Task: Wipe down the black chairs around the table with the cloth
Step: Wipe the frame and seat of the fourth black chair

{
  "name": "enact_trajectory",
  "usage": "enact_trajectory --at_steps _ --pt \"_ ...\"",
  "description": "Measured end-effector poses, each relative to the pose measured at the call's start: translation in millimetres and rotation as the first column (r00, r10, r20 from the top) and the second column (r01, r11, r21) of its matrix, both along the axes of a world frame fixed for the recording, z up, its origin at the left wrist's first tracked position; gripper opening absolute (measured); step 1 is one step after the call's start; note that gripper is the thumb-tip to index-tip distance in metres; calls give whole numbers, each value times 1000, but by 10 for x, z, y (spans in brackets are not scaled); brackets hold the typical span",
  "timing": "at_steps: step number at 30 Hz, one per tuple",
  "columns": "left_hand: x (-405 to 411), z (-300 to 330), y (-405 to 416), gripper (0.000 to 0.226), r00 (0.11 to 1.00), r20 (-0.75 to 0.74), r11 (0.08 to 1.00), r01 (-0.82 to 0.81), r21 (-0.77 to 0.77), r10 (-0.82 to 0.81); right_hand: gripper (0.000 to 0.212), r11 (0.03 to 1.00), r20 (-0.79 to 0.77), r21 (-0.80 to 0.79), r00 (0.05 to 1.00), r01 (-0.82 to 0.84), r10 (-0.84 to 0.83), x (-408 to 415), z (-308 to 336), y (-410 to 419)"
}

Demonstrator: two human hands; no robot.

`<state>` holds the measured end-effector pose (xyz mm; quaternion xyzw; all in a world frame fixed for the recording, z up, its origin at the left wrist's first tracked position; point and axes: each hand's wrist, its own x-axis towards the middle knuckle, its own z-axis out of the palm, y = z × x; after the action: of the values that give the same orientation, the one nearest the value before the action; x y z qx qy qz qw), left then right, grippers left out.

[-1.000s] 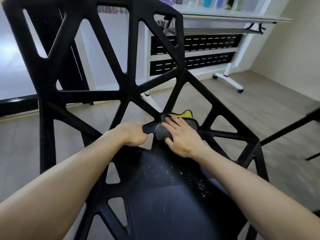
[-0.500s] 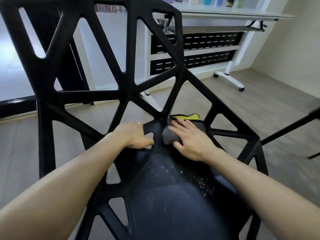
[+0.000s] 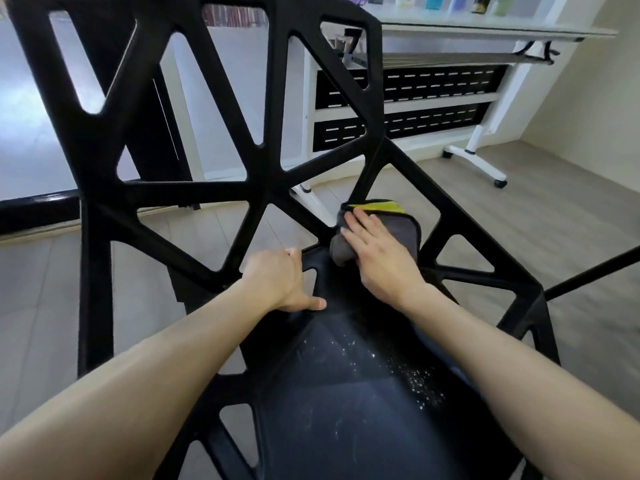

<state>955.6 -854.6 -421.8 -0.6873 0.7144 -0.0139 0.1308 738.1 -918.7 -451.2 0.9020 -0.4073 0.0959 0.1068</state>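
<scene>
A black chair (image 3: 270, 188) with a frame of triangular openings fills the view, its seat running towards me with pale specks on it. My right hand (image 3: 375, 256) lies flat with straight fingers on a grey cloth (image 3: 403, 233) with a yellow edge, pressing it onto the far end of the seat by a strut. My left hand (image 3: 282, 284) grips the seat's edge at a small opening, fingers curled over it and thumb on top.
A white table on castors (image 3: 485, 164) with black slotted panels stands behind the chair, with bottles on top. A thin black chair leg (image 3: 588, 277) crosses at the right. A dark rail (image 3: 34, 206) runs along the left. Grey floor boards lie all around.
My right hand has slid the cloth away from me and to the right along the seat. My left hand has shifted slightly, the thumb now lying on the seat.
</scene>
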Motion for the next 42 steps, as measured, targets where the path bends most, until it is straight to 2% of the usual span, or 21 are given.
enact_trajectory --at_steps 2,4,7,9,12,15,17,20,23,25,28,32,34,38,40,42 --pt "-6 22 13 120 1000 24 1000 14 -5 -14 63 985 4 128 993 -116 117 25 -16 -60" --pt "-12 21 43 120 999 44 1000 19 -15 -18 59 978 -30 141 987 -152 158 -27 132 -212" --pt "-17 48 48 121 999 52 1000 14 -16 -13 58 989 47 135 998 -56 50 3 123 -108" --pt "-19 56 51 121 998 58 1000 14 -11 -14 60 969 86 238 996 -58 39 111 18 63" --pt "-22 44 53 119 999 42 1000 11 -7 -11 54 944 14 328 999 -45 43 -137 334 110" --pt "-1 18 28 118 1000 23 1000 8 -4 -8 53 949 -152 314 986 -18 69 -721 607 303" --pt "-3 6 10 116 1000 13 1000 12 1 -12 59 959 -236 279 964 -55 123 -866 518 474" --pt "-25 6 -16 115 999 39 1000 18 -6 -18 64 952 -202 305 977 -10 75 -413 299 293" --pt "-20 -10 3 114 998 49 999 27 -17 -27 55 954 -133 298 991 29 11 44 202 87" --pt "-5 -17 13 114 998 51 1000 24 -17 -23 56 957 -170 285 985 47 2 -134 338 160" --pt "24 -24 -11 116 998 56 1000 28 5 -28 61 957 -267 284 963 50 28 -836 570 512" --pt "5 -28 -31 115 997 66 999 29 16 -30 55 946 -160 324 987 26 28 -1242 471 820" --pt "1 -21 -38 114 997 66 999 38 13 -39 50 956 -136 293 989 -7 50 -1025 292 647" --pt "36 -40 -36 114 998 60 1000 28 8 -29 59 971 -142 238 990 37 -3 -535 126 336" --pt "61 -77 -31 118 999 33 1000 14 -4 -14 52 961 -95 273 995 37 -11 -710 152 460" --pt "78 -97 -37 120 1000 11 1000 3 -11 -3 54 934 -33 356 999 23 -12 -1076 240 774"
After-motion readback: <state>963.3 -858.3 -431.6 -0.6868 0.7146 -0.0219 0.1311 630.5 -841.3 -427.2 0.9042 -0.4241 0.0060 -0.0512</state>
